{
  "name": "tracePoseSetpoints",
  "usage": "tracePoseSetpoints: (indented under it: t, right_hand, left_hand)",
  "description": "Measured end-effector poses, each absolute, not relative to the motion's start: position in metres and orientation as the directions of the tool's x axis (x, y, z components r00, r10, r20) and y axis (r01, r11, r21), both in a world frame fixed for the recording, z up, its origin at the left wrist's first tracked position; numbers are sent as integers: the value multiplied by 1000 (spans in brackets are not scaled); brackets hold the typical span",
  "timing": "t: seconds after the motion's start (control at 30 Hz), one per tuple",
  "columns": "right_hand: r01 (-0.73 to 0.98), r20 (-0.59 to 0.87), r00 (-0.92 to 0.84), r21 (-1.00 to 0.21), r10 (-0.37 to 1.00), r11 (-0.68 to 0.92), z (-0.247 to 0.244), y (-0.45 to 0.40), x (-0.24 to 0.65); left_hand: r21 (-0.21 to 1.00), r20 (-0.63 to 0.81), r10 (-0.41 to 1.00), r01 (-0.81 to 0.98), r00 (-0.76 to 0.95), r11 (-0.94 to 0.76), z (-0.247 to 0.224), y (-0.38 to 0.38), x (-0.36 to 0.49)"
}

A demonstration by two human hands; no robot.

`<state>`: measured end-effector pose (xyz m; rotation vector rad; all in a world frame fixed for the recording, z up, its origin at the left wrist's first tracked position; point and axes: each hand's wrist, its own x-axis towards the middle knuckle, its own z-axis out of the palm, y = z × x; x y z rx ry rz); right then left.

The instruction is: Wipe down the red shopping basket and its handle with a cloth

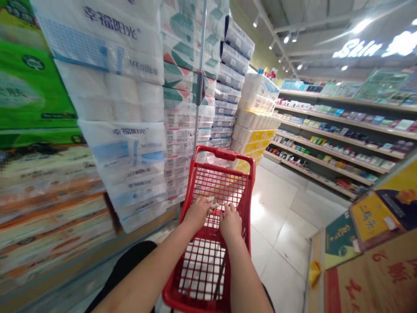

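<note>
A red plastic shopping cart [253, 184] with grid sides stands right in front of me, both my forearms reaching over it. My left hand [197, 214] is above the cart's middle, its fingers bent forward around a small pale, lumpy thing [212, 202] that is too small to name. Close beside it on the right is my right hand [231, 222], fingers slightly bent and apart, with nothing visible in them. Its fingertips lie near the pale thing, over the red grid. Whether either palm touches the cart is hidden.
Wrapped tissue and toilet paper packs [130, 148] are piled high along the left. A thin metal pole [199, 87] rises past the cart's far end. Stocked shelves [332, 130] line the right back. Cardboard boxes [368, 278] stand at the near right, beside the tiled floor [276, 234].
</note>
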<state>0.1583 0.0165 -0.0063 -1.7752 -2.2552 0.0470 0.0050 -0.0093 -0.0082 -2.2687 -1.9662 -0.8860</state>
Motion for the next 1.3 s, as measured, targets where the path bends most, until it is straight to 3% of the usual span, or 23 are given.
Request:
tracePoseSetpoints:
  t: [0.07, 0.23, 0.3, 0.43, 0.53, 0.67, 0.83, 0.9, 1.03, 1.1, 1.2, 1.3]
  right_hand:
    - [953, 191, -200, -192, 961, 237, -7, 18, 159]
    - [948, 218, -173, -229, 961, 222, -7, 18, 169]
    - [945, 228, -162, -244, 960, 218, -7, 18, 173]
    - [940, 214, -157, -266, 964, 212, -6, 19, 180]
    - [931, 197, -170, -290, 966, 223, -5, 21, 183]
    - [930, 172, -170, -299, 970, 216, -3, 22, 181]
    - [931, 177, -183, -286, 967, 228, -1, 22, 175]
    - [926, 175, -189, -296, 966, 235, 1, 22, 174]
    - [919, 160, -207, -308, 965, 248, 3, 21, 172]
    - [921, 160, -211, -299, 964, 251, 4, 20, 171]
    - [924, 171, -210, -288, 963, 253, 4, 18, 169]
    - [921, 176, -210, -294, 962, 255, 4, 17, 168]
  left_hand:
    - [383, 421, 907, 905, 9, -186, -6, -1, 5]
    - [526, 415, 852, 848, -319, 61, 0, 14, 17]
    - [520, 428, 855, 854, -292, 31, -3, 15, 28]
    - [426, 443, 895, 891, -56, -155, -17, 8, 50]
    - [371, 424, 906, 911, 5, -179, -21, 2, 55]
    - [335, 426, 902, 938, -64, -92, -11, 2, 45]
    - [376, 500, 802, 916, -327, 139, -2, 5, 36]
    - [364, 501, 818, 926, -282, 97, -6, 5, 39]
    - [253, 476, 879, 957, 8, -145, -15, 1, 45]
    - [243, 478, 878, 966, -38, -91, -16, 1, 43]
    - [298, 463, 852, 948, -243, 109, -17, 4, 36]
    - [313, 445, 870, 947, -214, 72, -24, 6, 35]
